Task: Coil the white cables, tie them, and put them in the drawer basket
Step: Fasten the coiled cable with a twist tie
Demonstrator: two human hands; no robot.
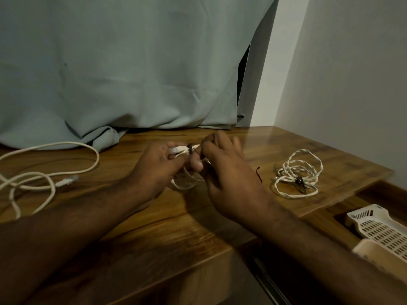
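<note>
The wooden desk (pixel 154 227) fills most of what I can see, with a pale green curtain (pixel 132 73) hanging down onto its back edge. At the far right, below the desk edge, the drawer (pixel 330 219) stands open with the white slotted basket (pixel 383 234) in it, nearer the right arm than the left.

On the left of the desk 1 loose white cable (pixel 50 179) sprawls uncoiled, its plug lying free. On the right, between the hands and the drawer, a coiled cable (pixel 297 175) lies flat, already bound with a dark tie.

At the middle, both hands meet over a third cable, the small coil (pixel 182 183), which hangs in loops beneath them and touches the desk. The left hand (pixel 158 164) is curled round the bunched top of the coil. The right hand (pixel 220 164) pinches at the dark tie (pixel 189 149) wrapped there; I cannot tell whether the knot is finished.

The bundled part runs roughly left to right between the 2 hands, and the basket lies down and to the right of it. I judge the right hand the natural carrier once the tie holds. 1 spare dark tie (pixel 259 174) lies on the desk just right of the right hand.
</note>
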